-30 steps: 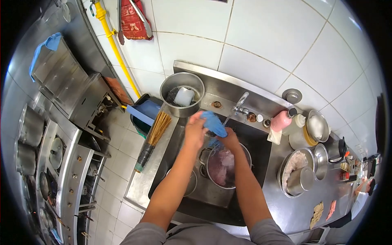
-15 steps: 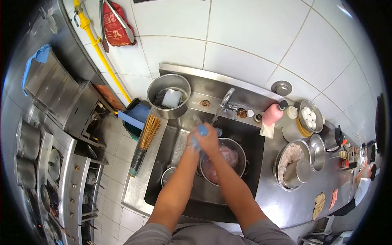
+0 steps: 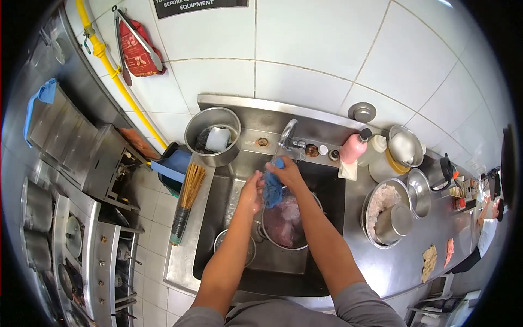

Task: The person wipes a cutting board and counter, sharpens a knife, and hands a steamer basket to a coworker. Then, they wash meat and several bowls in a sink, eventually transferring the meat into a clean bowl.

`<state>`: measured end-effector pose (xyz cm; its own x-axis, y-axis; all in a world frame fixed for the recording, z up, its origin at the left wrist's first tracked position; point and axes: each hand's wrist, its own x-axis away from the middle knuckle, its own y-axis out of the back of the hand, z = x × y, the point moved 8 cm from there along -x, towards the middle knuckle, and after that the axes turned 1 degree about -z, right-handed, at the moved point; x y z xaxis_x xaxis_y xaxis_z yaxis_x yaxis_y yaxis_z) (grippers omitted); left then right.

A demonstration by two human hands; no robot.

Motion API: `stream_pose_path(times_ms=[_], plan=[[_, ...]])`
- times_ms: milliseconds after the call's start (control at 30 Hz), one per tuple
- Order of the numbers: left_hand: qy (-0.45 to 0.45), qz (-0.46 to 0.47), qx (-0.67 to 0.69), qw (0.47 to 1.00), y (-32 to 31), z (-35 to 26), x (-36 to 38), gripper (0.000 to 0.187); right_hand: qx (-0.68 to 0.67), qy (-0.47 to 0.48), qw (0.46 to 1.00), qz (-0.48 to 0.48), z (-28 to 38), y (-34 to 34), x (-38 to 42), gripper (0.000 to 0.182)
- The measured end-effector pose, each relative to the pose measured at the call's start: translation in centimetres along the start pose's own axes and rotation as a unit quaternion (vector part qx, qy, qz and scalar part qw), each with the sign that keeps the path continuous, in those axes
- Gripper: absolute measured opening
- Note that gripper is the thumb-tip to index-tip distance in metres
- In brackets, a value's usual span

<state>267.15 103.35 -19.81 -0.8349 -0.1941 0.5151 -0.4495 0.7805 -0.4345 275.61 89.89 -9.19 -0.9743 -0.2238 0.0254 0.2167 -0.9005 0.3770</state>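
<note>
My right hand (image 3: 289, 175) is closed around the upper part of a crumpled blue cloth (image 3: 273, 192), and a blue end pokes out above the fingers. The cloth hangs over a round metal pot (image 3: 264, 231) in the sink. Pinkish raw meat (image 3: 289, 220) lies in that pot, partly hidden by my right forearm. Just left of the cloth, my left hand (image 3: 251, 192) has its palm turned towards it and its fingers extended; whether it touches the cloth is hard to see. The faucet (image 3: 289, 133) stands directly behind both hands.
Left of the sink (image 3: 294, 264) are a large pot (image 3: 199, 152) and a stick brush (image 3: 189, 201). To the right stand a pink bottle (image 3: 354, 146), a bowl (image 3: 418, 144) and a basin (image 3: 364, 218) of pale food. A stove (image 3: 92, 240) is at far left.
My hands have moved apart from being clasped around the blue cloth. The cloth now hangs more loosely from my right hand, and my left hand has opened. The view has shifted.
</note>
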Motion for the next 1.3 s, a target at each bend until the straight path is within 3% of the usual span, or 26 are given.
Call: stream_pose_path(times_ms=[33, 100, 167, 200, 233, 267, 333, 367, 433, 467, 533, 567, 633, 667, 733, 767, 833, 933, 967, 1000, 1033, 1100, 1133, 1200, 1267, 1300], plan=[[0.07, -0.009, 0.035, 0.997, -0.3, -0.3, 1.6, 0.058, -0.113, -0.072, 0.985, 0.112, 0.0, -1.5, 0.7, 0.055], [0.184, 0.014, 0.086, 0.979, -1.2, -0.4, 3.7, 0.063, -0.049, 0.051, 0.991, 0.111, 1.1, -3.3, 2.2, 0.056], [0.156, 0.26, 0.22, 0.927, -0.3, 2.5, -2.7, 0.057, 0.043, 0.276, 0.958, 0.068, 5.7, -5.0, 6.0, 0.053], [0.154, 0.375, 0.271, 0.873, 0.6, 3.7, -5.1, 0.055, 0.027, 0.293, 0.953, 0.071, 7.2, -6.0, 8.3, 0.051], [0.082, 0.115, 0.153, 0.978, -0.3, -1.0, 1.3, 0.053, 0.011, 0.31, 0.948, 0.074, 8.6, -6.4, 10.0, 0.048], [0.085, 0.116, 0.148, 0.978, -0.9, -0.4, 0.9, 0.053, 0.009, 0.308, 0.949, 0.07, 9.1, -6.1, 10.9, 0.048], [-0.071, 0.116, 0.188, 0.973, -0.4, -1.2, -1.3, 0.046, 0.036, 0.255, 0.962, 0.088, 9.0, -6.0, 11.4, 0.044], [-0.07, 0.116, 0.185, 0.973, -0.2, -0.1, -2.4, 0.046, 0.035, 0.254, 0.963, 0.086, 8.1, -5.9, 10.2, 0.044], [0.013, 0.146, 0.223, 0.964, -1.0, 2.3, -3.9, 0.045, 0.072, 0.033, 0.995, -0.054, 2.0, -3.0, 4.4, 0.04], [0.013, 0.149, 0.222, 0.964, -3.0, 1.5, -2.6, 0.045, 0.073, 0.035, 0.995, -0.057, 1.7, -2.4, 3.2, 0.04], [0.04, -0.062, 0.151, 0.986, -3.7, 0.6, 1.4, 0.045, 0.098, -0.017, 0.989, -0.105, 0.3, -1.1, 2.4, 0.039], [0.01, 0.083, 0.204, 0.975, -2.5, 1.7, -2.1, 0.046, 0.056, -0.035, 0.997, -0.051, 2.5, -2.2, 3.9, 0.036], [-0.009, 0.387, 0.284, 0.877, 0.1, 4.2, -6.8, 0.049, 0.061, 0.011, 0.998, -0.028, 3.7, -3.9, 4.8, 0.037], [-0.008, 0.384, 0.287, 0.878, 0.3, 4.6, -6.7, 0.049, 0.062, 0.054, 0.997, -0.003, 4.2, -4.9, 5.6, 0.038], [-0.034, 0.245, 0.271, 0.93, 1.9, 3.3, -7.5, 0.048, 0.054, 0.099, 0.993, 0.017, 3.7, -5.6, 5.0, 0.039], [0.041, -0.064, 0.192, 0.978, -2.2, -1.3, 1.7, 0.047, 0.114, 0.142, 0.981, -0.069, 1.9, -3.9, 2.9, 0.044], [0.027, -0.04, 0.193, 0.98, -2.3, -2.7, 2.3, 0.046, 0.175, 0.182, 0.956, -0.15, 0.4, -0.6, 1.2, 0.049], [-0.011, 0.022, 0.229, 0.973, -1.2, -3.6, 0.7, 0.045, 0.297, 0.103, 0.932, -0.181, 0.0, 1.7, 0.3, 0.06], [-0.038, 0.014, 0.168, 0.985, -0.7, -3.6, 0.2, 0.049, 0.064, -0.088, 0.994, -0.026, -2.7, -0.2, 0.0, 0.064], [-0.061, 0.006, 0.106, 0.992, -0.2, -3.2, -0.1, 0.053, -0.176, -0.274, 0.936, 0.132, -4.2, -3.7, 2.0, 0.068], [-0.061, 0.007, 0.106, 0.992, -0.5, -3.0, 0.5, 0.053, -0.233, -0.252, 0.934, 0.103, -4.1, -4.8, 3.0, 0.062], [0.007, 0.173, 0.159, 0.972, -3.9, -2.5, 2.8, 0.061, -0.238, -0.177, 0.953, 0.052, -4.5, -3.9, 2.1, 0.058], [0.008, 0.173, 0.156, 0.972, -3.5, -2.1, 3.3, 0.061, -0.239, -0.1, 0.966, 0.005, -3.4, -2.8, 1.7, 0.055], [0.07, 0.026, 0.11, 0.991, -0.6, -0.4, 3.4, 0.07, -0.186, -0.061, 0.98, -0.04, -2.6, -2.1, 2.0, 0.039], [0.108, 0.076, 0.155, 0.979, -1.3, -0.3, 3.0, 0.062, 0.147, 0.189, 0.971, -0.015, 3.6, -2.8, 3.7, 0.03], [0.144, 0.124, 0.204, 0.96, -2.1, -0.3, 2.7, 0.056, 0.101, 0.274, 0.956, -0.043, 6.9, -2.9, 6.3, 0.031]])
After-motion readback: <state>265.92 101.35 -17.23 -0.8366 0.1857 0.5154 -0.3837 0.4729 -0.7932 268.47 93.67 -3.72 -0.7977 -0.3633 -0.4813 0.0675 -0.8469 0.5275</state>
